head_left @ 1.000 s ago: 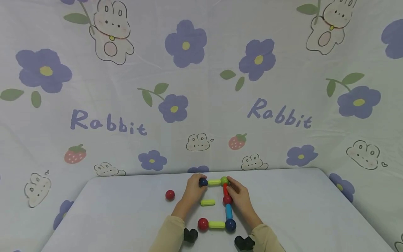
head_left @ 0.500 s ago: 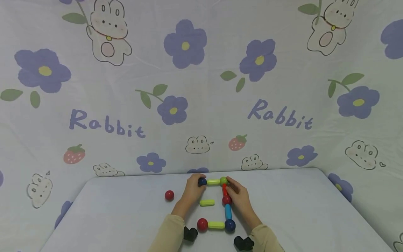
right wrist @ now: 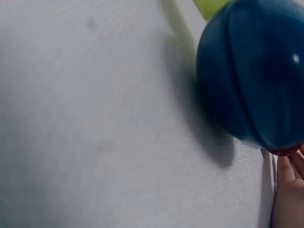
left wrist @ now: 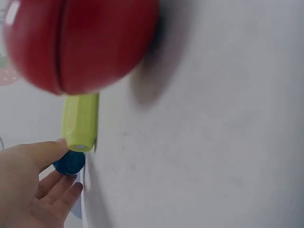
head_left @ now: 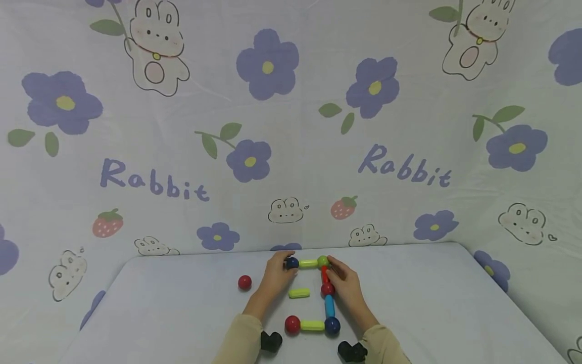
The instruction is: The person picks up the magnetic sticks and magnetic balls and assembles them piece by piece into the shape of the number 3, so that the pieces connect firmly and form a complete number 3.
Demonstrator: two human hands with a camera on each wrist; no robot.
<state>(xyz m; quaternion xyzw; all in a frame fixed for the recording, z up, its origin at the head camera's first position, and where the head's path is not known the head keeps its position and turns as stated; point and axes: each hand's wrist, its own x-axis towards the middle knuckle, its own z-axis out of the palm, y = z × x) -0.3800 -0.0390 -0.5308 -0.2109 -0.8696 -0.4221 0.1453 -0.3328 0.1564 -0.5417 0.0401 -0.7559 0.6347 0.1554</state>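
Note:
In the head view, balls and rods of a magnetic building set form a chain open on the left. At its far left end, my left hand holds a dark blue ball between thumb and fingers. A yellow-green rod runs from there to a green ball. My right hand pinches this corner, index finger at the green ball and thumb beside the red rod. A red ball, a blue rod and another dark blue ball follow down the right side.
A yellow-green rod joins the near blue ball to a red ball. One loose yellow-green rod lies inside the shape. A loose red ball sits left of my left hand. Black wrist pieces show near both sleeves.
My left wrist and forearm have shifted slightly left, with the fingers still around the blue ball. My right hand and the chain look unmoved.

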